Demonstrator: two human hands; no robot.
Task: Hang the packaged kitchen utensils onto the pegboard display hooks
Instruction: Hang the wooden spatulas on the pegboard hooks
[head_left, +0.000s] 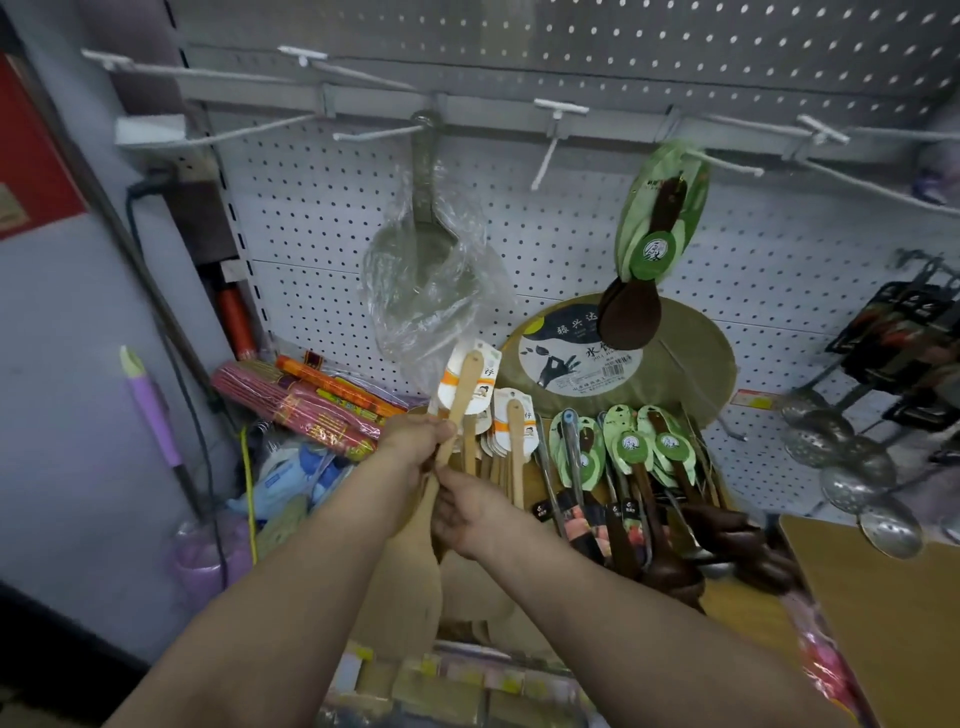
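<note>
Spatula (460, 400), pale wood with white-and-orange card, held tilted in front of the pegboard (322, 208), below its bare hooks (363, 135). Left hand (415, 441) grip curled round the handle; right hand (462, 512) grip pinching the handle just beneath.

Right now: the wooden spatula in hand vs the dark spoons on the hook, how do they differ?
The wooden spatula is pale; the dark spoons are deep brown.
The spatula is gripped by the left hand, with the right hand on its handle; the spoons hang from a hook.
The spatula's card is white and orange; the spoons' cards are green.
Both carry a card at the handle end.
</note>
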